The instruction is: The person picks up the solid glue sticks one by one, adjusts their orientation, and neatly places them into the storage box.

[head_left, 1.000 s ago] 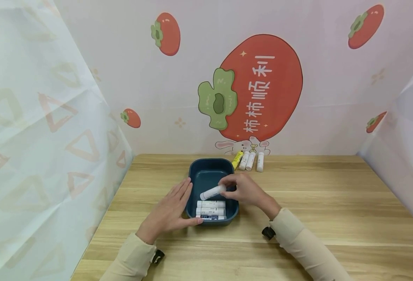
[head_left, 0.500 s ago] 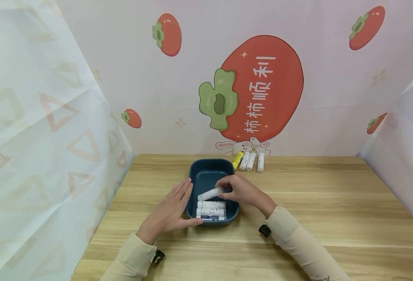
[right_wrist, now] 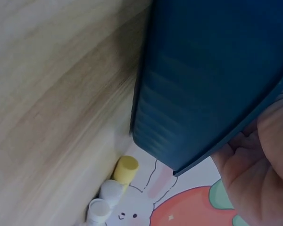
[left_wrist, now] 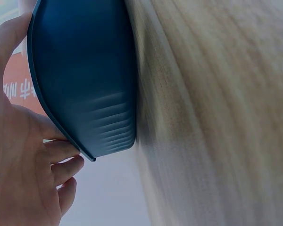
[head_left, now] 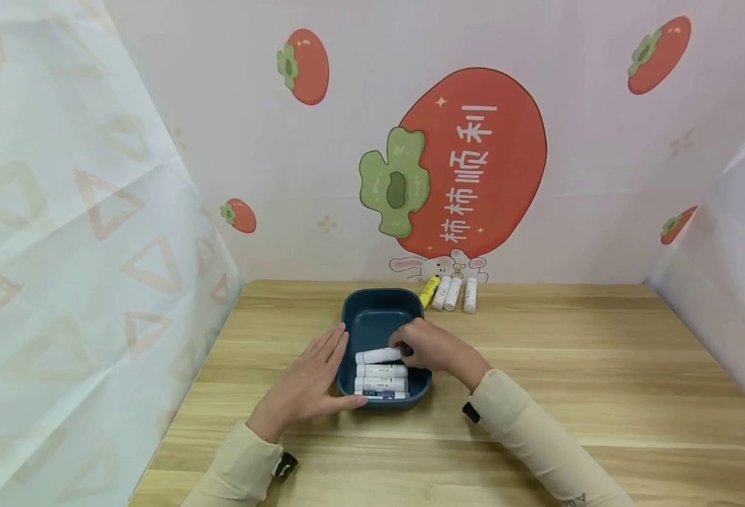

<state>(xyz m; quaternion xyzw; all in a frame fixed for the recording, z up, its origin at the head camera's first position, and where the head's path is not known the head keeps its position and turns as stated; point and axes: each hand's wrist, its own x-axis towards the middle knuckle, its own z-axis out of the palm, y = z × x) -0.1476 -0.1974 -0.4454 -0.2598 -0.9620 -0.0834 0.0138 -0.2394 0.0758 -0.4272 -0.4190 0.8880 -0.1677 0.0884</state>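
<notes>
- A blue tray (head_left: 377,324) sits on the wooden table (head_left: 575,352), walling in the tubes from the sides.
- In it, the right hand (head_left: 436,346) has its fingers bent over the right end of a white tube (head_left: 374,355), pinching it; the tube lies slightly slanted, just beyond two white tubes (head_left: 382,377) set side by side.
- The left hand (head_left: 309,373) has its fingers outstretched along the tray's left side, the thumb across the near left corner.
- Outside the tray, by its far right corner, a yellow tube (head_left: 430,290) leans at a slant next to a pair of white tubes (head_left: 447,294); another white tube (head_left: 470,296) lies a little apart to their right.
- Behind them hangs a sheet with a big red fruit (head_left: 474,162) and a rabbit (head_left: 437,267); a creased sheet with triangles (head_left: 94,225) closes in the left.
- The near wall of the tray partly hides a blue-labelled tube (head_left: 385,396).
- The right hand covers the end it grips, so I can't make out the fingertips.
- From either wrist, the tray's side blocks everything inside; the right wrist view catches only tube ends at the back.
- Both sleeves (head_left: 518,405) run out of sight at the bottom.
</notes>
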